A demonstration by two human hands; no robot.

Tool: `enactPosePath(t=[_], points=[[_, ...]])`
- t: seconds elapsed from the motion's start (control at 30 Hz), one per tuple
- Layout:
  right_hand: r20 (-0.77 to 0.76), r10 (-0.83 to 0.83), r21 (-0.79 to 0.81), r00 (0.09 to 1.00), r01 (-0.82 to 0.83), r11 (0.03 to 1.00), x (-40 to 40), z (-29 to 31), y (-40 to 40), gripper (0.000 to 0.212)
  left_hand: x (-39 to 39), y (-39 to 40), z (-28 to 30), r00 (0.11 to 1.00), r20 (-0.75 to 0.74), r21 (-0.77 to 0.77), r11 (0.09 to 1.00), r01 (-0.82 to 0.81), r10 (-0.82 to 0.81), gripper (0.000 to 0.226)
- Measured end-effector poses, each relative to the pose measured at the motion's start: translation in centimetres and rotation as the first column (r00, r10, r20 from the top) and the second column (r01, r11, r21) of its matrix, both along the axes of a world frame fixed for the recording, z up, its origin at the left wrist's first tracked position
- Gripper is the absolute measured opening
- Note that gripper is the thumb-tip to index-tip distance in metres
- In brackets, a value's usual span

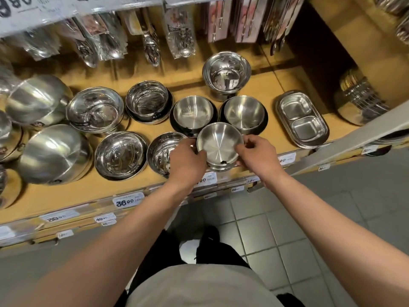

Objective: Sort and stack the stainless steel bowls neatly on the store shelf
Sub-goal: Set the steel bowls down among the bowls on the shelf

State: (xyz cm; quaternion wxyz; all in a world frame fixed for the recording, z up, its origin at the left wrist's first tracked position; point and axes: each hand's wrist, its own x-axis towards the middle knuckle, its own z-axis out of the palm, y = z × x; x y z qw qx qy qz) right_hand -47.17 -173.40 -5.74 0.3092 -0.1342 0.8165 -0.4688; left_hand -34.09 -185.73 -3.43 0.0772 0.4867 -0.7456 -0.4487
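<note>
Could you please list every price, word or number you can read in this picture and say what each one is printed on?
"36.90": white price tag on the shelf's front rail.
"39.90": price tag further left on that rail, slightly blurred.
"49.90": small tag just below, last digits uncertain.
Partly hidden "90": tag below the left hand.
Other rail tags, the overhead sign and the hanging utensil packaging: too blurred to read.

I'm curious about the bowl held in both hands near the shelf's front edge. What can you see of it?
The held bowl is small, round, brushed steel, matte inside, flat-bottomed, empty and tilted toward the camera. It sits atop similar bowls at the shelf front. The left hand grips its left rim, the right hand its right rim.
</note>
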Motion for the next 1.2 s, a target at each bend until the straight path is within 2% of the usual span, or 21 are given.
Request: enactPosePath(t=[0.1, 0.2, 0.5, 0.57, 0.7, 0.87, 0.93, 1.07, 1.2], points=[[-0.039, 0.018, 0.016, 0.999, -0.017, 1.000, -0.3, -0.1, -0.1, 0.011, 0.0, 0.2, -0.2, 1.000, -0.021, 0.009, 1.000, -0.002, 0.002, 0.020], [0.001, 0.013, -0.011, 1.000, -0.013, 1.000, -0.3, -0.4, 0.0, 0.012, 0.0, 0.3, -0.4, 0.999, -0.032, 0.003, 1.000, -0.004, 0.004, 0.017], [0.127, -0.046, -0.058, 0.991, 0.053, 0.997, 0.0, -0.5, 0.2, 0.014, -0.2, 0.4, 0.0, 0.996, -0.088, 0.078, 0.997, 0.001, 0.006, 0.031], [0.150, -0.057, -0.057, 0.987, 0.066, 0.996, -0.1, -0.3, 0.1, 0.013, -0.4, 0.3, 0.1, 0.996, -0.089, 0.105, 0.994, 0.009, 0.000, 0.028], [0.168, -0.070, -0.025, 0.983, 0.075, 0.997, -0.2, 0.0, -0.2, 0.013, -0.5, 0.1, 0.2, 0.996, -0.074, 0.069, 0.997, 0.047, -0.041, 0.017], [0.165, -0.111, -0.004, 0.980, 0.113, 0.994, -0.7, 0.4, -0.6, 0.011, -0.9, -0.3, 0.6, 0.992, -0.060, 0.043, 0.993, 0.113, -0.111, 0.021], [0.219, -0.136, -0.008, 0.966, 0.141, 0.990, -1.1, 0.5, -0.5, 0.008, -1.1, -0.1, 1.0, 0.991, -0.065, 0.048, 0.991, 0.122, -0.119, 0.025], [0.354, -0.264, 0.010, 0.897, 0.279, 0.960, -4.1, 0.0, -0.2, 0.040, -0.8, 0.9, 1.5, 0.988, -0.134, 0.040, 0.996, 0.082, -0.076, 0.018], [0.427, -0.300, -0.005, 0.853, 0.334, 0.943, -7.7, -0.7, -1.1, 0.032, 0.0, 3.0, 0.9, 0.996, -0.078, 0.008, 1.000, -0.029, 0.030, 0.021]])
